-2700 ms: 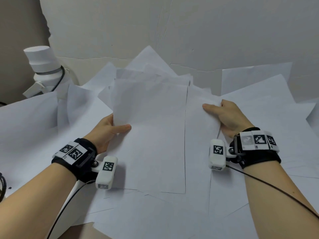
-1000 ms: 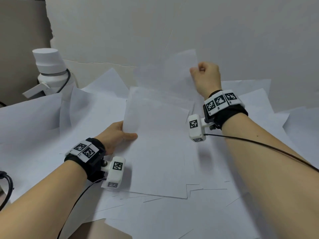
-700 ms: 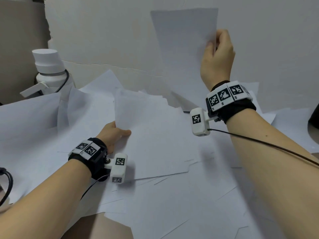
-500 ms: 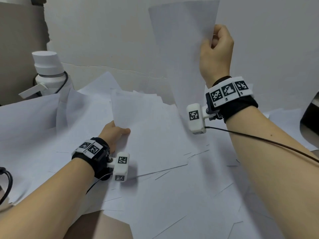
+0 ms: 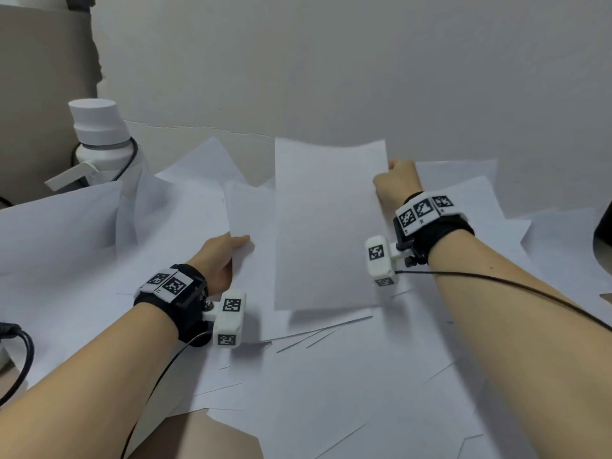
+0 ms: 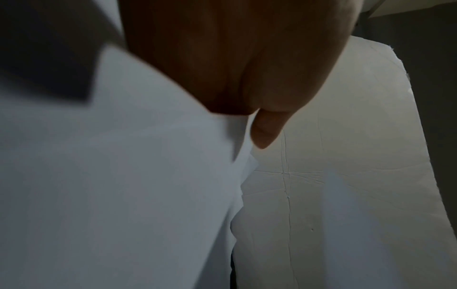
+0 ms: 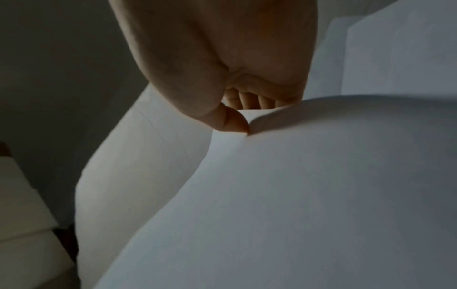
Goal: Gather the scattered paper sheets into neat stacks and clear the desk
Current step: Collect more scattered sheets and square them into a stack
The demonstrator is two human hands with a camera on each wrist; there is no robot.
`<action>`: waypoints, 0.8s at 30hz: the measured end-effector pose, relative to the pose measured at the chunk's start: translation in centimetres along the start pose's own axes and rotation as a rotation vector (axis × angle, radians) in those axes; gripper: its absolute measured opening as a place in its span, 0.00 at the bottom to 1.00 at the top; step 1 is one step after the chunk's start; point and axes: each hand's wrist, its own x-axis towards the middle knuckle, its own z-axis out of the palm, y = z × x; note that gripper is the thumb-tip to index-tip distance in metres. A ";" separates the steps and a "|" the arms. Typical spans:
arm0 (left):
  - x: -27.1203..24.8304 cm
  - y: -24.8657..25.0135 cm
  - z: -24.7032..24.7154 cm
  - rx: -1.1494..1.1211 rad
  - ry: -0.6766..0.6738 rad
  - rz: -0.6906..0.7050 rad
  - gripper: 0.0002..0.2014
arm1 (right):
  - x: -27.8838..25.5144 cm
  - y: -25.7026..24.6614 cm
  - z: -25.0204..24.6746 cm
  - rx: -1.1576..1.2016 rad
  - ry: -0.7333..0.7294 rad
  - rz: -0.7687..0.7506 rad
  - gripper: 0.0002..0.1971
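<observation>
The right hand [image 5: 395,185] pinches one white sheet [image 5: 328,226] by its far right corner at frame centre — presumably to lay it onto the stack [image 5: 245,223] the left hand [image 5: 220,260] grips by its left edge. The sheet is blank, bowing slightly — loose sheets [image 5: 364,392] still cover the desk.

A white insulated bottle [image 5: 99,140] stands upright at the far left of the desk, well to the left of where the sheets are being held, its wide cap on and a flat white handle piece jutting out low on its left side. A thin dark loop [image 5: 129,160] hangs round its neck. Behind it runs a pale wall [image 5: 331,67] with a cracked seam. A black cable [image 5: 20,352] curls at the near left edge. A dark object [image 5: 604,226], cut off, sits far right.
</observation>
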 end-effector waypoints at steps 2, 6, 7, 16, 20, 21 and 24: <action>0.0 0.2 -0.3 -0.004 -0.041 -0.042 0.23 | -0.2 1.6 1.6 -0.079 -0.052 0.026 0.11; -0.2 0.5 0.5 0.052 -0.142 -0.053 0.22 | -0.8 3.2 4.6 -0.160 -0.126 0.052 0.08; 0.0 0.3 0.7 0.072 -0.128 -0.044 0.20 | -0.9 3.5 5.3 -0.159 -0.144 0.049 0.09; 0.6 -0.2 0.7 0.269 -0.086 0.095 0.23 | -0.9 4.8 3.8 -0.247 -0.133 0.155 0.13; 0.3 -0.4 -0.1 0.162 -0.077 0.151 0.23 | -1.2 5.7 1.1 -0.232 -0.121 0.185 0.06; 0.1 -0.3 -0.2 0.140 -0.083 0.158 0.23 | -1.4 5.8 0.6 -0.194 -0.135 0.188 0.12; -0.3 0.0 -0.4 0.104 -0.089 0.149 0.22 | -1.7 6.1 -0.6 -0.017 -0.242 0.262 0.27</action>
